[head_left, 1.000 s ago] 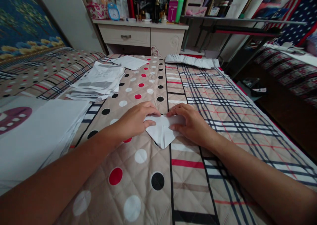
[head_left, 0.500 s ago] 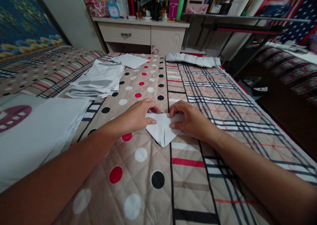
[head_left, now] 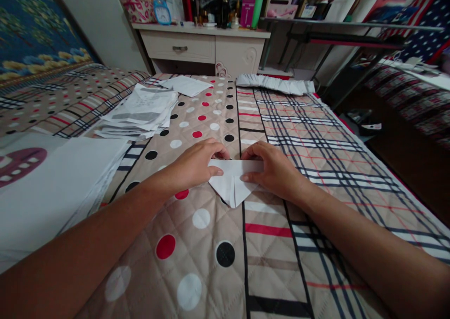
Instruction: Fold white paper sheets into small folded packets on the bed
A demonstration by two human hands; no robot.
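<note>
Patterned quilt under paper between left hand and right hand

A pale dresser is standing against the back of the room, with a bed stretching out in front of it under a dotted and plaid quilt. Left of the dresser a tall grey-white panel is rising, and farther left a blue board is showing trees. Right of the dresser a metal-legged table and a shelf unit are standing; farther right, star-patterned cloth is showing. Forward and right of the dresser, dark floor is lying in dim light.
</note>
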